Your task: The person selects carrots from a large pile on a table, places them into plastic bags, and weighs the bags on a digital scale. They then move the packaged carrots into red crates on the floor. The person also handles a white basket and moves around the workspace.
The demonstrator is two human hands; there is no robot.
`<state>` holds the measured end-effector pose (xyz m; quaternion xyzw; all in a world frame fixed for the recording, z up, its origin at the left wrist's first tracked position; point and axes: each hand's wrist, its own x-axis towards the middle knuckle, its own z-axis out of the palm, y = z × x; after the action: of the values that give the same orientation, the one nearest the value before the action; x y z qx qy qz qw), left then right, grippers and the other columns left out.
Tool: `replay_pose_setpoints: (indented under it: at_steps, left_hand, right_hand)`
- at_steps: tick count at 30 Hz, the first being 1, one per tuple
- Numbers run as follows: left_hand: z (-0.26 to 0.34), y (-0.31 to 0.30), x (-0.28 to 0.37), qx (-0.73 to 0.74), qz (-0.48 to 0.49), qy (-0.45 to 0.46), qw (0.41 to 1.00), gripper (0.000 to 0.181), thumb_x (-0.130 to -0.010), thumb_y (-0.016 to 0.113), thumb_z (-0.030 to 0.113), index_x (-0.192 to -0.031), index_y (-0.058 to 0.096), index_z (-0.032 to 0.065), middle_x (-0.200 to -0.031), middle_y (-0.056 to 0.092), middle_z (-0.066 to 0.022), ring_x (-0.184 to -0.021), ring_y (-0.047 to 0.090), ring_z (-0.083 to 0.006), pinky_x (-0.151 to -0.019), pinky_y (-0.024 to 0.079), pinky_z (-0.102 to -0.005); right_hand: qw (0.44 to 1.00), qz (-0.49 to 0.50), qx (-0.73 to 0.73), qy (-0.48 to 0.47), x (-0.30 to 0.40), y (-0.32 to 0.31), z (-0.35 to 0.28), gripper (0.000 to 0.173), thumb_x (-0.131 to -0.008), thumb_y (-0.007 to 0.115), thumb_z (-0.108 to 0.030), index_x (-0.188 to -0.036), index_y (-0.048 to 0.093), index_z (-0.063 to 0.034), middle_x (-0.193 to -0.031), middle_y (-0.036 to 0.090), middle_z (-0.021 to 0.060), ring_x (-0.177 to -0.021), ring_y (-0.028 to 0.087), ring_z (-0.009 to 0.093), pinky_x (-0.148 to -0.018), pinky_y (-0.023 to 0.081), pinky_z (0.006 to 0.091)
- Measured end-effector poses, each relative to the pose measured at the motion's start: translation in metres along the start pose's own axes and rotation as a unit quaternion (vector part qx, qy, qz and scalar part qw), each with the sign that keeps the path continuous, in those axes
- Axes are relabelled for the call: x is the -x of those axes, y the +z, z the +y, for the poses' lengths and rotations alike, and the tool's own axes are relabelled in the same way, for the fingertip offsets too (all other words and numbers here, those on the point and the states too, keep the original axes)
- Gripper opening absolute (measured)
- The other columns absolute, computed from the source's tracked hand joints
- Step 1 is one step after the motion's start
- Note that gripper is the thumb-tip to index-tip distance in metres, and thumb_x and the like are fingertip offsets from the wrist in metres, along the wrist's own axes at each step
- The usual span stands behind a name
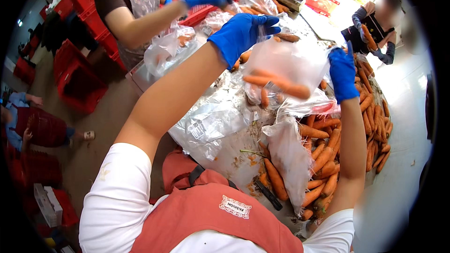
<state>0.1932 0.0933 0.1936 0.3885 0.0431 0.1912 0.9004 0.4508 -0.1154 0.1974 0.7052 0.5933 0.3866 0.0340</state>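
My left hand [240, 35], in a blue glove, grips one upper corner of a clear plastic bag [286, 58]. The bag's other side runs to my right hand [342, 73], gloved the same way, with its fingers pinched at the edge. Blurred by motion, several carrots [281, 82] lie in the bag's lower part. Below it, a torn white woven sack [288, 151] spills carrots [325, 158] beside my right forearm. Flat empty plastic bags [211, 123] with printed labels lie below my left forearm.
A black-handled knife or cutter [268, 195] lies near a loose carrot [276, 179] on the dirty table [232, 168]. More carrots [374, 123] are heaped at right. One co-worker [130, 14] reaches across at upper left; another [374, 28] holds carrots. Red crates [79, 77] stand left.
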Motion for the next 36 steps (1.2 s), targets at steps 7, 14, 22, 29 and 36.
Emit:
replay_pose_setpoints:
  at_steps: [7,14,22,29,36]
  left_hand:
    - [-0.075,-0.033,-0.019,-0.124,0.082,-0.051,0.988,0.031,-0.083,0.056,0.02,-0.107,0.058,0.0011,-0.099,0.061,-0.0117,-0.092,0.057,-0.0222,-0.082,0.045,-0.0325]
    - [-0.091,-0.112,0.097,-0.568,0.082,-0.169,0.802,0.05,-0.08,0.057,0.041,-0.112,0.056,0.0017,-0.109,0.059,-0.0138,-0.097,0.057,-0.0238,-0.086,0.043,-0.0333]
    - [-0.152,-0.168,0.235,-0.795,0.225,-0.261,0.499,0.071,-0.064,0.065,0.059,-0.1,0.056,-0.0025,-0.094,0.059,-0.023,-0.09,0.057,-0.0334,-0.078,0.046,-0.043]
    - [-0.188,-0.141,0.242,-0.506,0.413,-0.114,0.748,0.044,-0.069,0.074,0.032,-0.09,0.058,-0.0033,-0.084,0.062,-0.0139,-0.081,0.06,-0.0232,-0.069,0.046,-0.0343]
    - [-0.207,-0.079,0.239,0.091,0.264,-0.153,0.948,0.032,-0.086,0.058,0.023,-0.113,0.055,0.0052,-0.106,0.06,-0.0056,-0.094,0.057,-0.0166,-0.082,0.046,-0.031]
  right_hand:
    - [0.992,-0.095,0.032,0.072,-0.006,0.116,0.007,0.03,-0.072,0.051,-0.008,-0.099,0.061,-0.0008,-0.118,0.054,0.0119,-0.115,0.046,0.025,-0.109,0.016,0.0432]
    - [0.963,-0.231,-0.056,0.126,0.055,0.147,-0.02,0.03,-0.072,0.063,-0.016,-0.101,0.062,-0.0076,-0.132,0.041,0.0111,-0.121,0.038,0.03,-0.105,0.022,0.0447]
    - [0.934,0.089,-0.343,0.051,0.032,0.004,-0.12,0.026,-0.076,0.061,-0.003,-0.101,0.063,-0.0108,-0.126,0.05,0.0096,-0.118,0.044,0.032,-0.097,0.038,0.0363]
    - [0.737,-0.072,-0.648,0.178,0.127,-0.068,-0.264,0.02,-0.078,0.061,-0.002,-0.097,0.063,-0.0061,-0.105,0.06,0.011,-0.093,0.058,0.025,-0.084,0.045,0.0321]
    - [0.664,-0.136,-0.666,0.31,0.157,-0.096,-0.343,0.067,-0.073,0.063,0.002,-0.134,0.037,-0.0079,-0.119,0.055,0.0126,-0.105,0.054,0.023,-0.088,0.043,0.0284]
